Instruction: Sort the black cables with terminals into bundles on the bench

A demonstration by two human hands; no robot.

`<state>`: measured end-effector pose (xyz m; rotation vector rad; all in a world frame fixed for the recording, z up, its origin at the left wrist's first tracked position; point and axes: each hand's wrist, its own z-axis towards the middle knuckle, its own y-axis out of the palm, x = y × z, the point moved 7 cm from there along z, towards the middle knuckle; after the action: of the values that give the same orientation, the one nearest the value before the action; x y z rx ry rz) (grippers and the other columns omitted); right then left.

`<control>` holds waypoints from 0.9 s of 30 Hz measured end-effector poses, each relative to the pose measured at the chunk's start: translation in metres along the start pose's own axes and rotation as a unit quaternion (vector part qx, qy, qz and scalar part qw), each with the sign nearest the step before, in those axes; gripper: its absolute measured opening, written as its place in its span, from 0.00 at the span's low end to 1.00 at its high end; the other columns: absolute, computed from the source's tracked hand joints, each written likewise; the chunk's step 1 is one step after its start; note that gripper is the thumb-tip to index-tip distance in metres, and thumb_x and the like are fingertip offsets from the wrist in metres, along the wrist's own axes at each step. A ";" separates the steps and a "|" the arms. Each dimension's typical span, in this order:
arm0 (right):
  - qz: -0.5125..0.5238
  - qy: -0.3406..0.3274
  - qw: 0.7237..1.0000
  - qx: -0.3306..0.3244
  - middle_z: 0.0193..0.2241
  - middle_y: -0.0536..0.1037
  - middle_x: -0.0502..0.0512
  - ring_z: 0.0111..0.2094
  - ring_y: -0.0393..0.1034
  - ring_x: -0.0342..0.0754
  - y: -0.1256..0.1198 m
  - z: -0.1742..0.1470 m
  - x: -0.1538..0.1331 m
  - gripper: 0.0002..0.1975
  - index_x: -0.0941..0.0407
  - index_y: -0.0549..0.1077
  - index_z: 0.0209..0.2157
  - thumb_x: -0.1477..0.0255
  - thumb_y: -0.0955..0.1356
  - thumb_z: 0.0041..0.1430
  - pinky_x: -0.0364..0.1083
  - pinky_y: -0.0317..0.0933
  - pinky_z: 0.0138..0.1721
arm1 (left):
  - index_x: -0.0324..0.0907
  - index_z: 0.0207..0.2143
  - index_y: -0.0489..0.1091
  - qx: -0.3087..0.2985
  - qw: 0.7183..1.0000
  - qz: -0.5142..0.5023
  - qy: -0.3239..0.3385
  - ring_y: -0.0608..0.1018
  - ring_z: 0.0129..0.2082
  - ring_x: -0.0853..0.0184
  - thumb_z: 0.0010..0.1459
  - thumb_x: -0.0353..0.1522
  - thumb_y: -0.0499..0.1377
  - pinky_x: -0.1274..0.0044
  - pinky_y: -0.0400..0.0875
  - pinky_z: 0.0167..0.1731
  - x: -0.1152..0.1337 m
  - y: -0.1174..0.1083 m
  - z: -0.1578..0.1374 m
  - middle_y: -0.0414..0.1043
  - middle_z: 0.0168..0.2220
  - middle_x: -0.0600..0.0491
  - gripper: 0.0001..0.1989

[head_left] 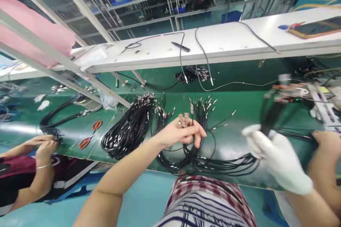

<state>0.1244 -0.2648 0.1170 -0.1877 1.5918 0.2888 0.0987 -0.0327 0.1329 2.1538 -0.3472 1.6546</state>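
My left hand (188, 130), bare, is closed around black cables, whose metal connector ends poke up between the fingers. One cable end (191, 109) stands upright above them. My right hand (274, 154), in a white glove, grips a bundle of black cables (268, 117) whose upper ends are smeared by motion. Under my left hand, more black cables (226, 165) lie curved along the bench's front, and their connector tips (205, 106) fan out behind the hand. A thick bundle of black cables (125, 131) lies left of my left forearm.
Red-handled scissors (90, 136) lie on the green bench (234, 103), farther left. A co-worker's hands (46, 145) handle cables at the far left; another person's hand (326, 145) is at right, near a metal device (322, 106). A white shelf (160, 55) spans the back.
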 end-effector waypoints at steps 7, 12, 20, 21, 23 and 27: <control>0.002 -0.041 0.997 -0.058 0.17 0.60 0.46 0.17 0.50 0.39 0.070 0.025 -0.038 0.19 0.60 0.75 0.45 0.61 0.70 0.57 0.41 0.46 0.18 | 0.32 0.41 0.73 -0.106 0.993 0.033 -0.038 0.55 0.16 0.79 0.61 0.43 0.57 0.80 0.46 0.17 -0.017 0.048 0.012 0.74 0.27 0.46 0.20; -0.062 -0.042 0.989 -0.129 0.18 0.69 0.50 0.21 0.63 0.44 0.079 0.021 -0.034 0.12 0.60 0.74 0.30 0.64 0.67 0.59 0.42 0.58 0.25 | 0.35 0.39 0.75 -0.053 0.995 0.080 0.002 0.59 0.20 0.78 0.60 0.43 0.58 0.80 0.50 0.20 -0.008 0.039 0.015 0.72 0.32 0.49 0.19; -0.053 -0.076 0.995 -0.047 0.21 0.70 0.50 0.18 0.57 0.40 0.067 0.024 -0.049 0.15 0.60 0.77 0.42 0.64 0.69 0.57 0.41 0.53 0.20 | 0.36 0.40 0.76 -0.071 0.980 0.185 0.027 0.70 0.31 0.73 0.63 0.37 0.55 0.81 0.62 0.31 0.013 0.047 0.018 0.73 0.32 0.51 0.14; -0.047 -0.070 0.994 -0.069 0.20 0.69 0.50 0.19 0.59 0.41 0.071 0.024 -0.048 0.14 0.60 0.77 0.39 0.64 0.68 0.58 0.42 0.54 0.20 | 0.36 0.39 0.76 -0.071 0.980 0.182 0.026 0.70 0.30 0.73 0.63 0.37 0.55 0.81 0.62 0.32 0.014 0.049 0.020 0.73 0.32 0.51 0.14; -0.036 -0.057 0.993 -0.098 0.18 0.68 0.49 0.19 0.60 0.42 0.076 0.023 -0.045 0.13 0.60 0.76 0.39 0.65 0.68 0.58 0.42 0.55 0.20 | 0.36 0.37 0.76 -0.065 0.981 0.183 0.028 0.70 0.30 0.72 0.63 0.38 0.55 0.80 0.64 0.33 0.014 0.050 0.023 0.73 0.31 0.52 0.15; -0.025 -0.080 0.994 -0.075 0.17 0.59 0.45 0.18 0.51 0.40 0.058 0.018 -0.044 0.16 0.60 0.73 0.46 0.64 0.67 0.62 0.41 0.46 0.19 | 0.37 0.32 0.76 -0.027 0.974 0.205 0.098 0.75 0.41 0.67 0.65 0.39 0.53 0.76 0.66 0.45 0.037 0.043 0.013 0.75 0.37 0.48 0.18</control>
<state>0.1260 -0.2069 0.1645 -0.3123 1.4062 0.3755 0.1011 -0.0746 0.1724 1.9467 -0.8103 2.0297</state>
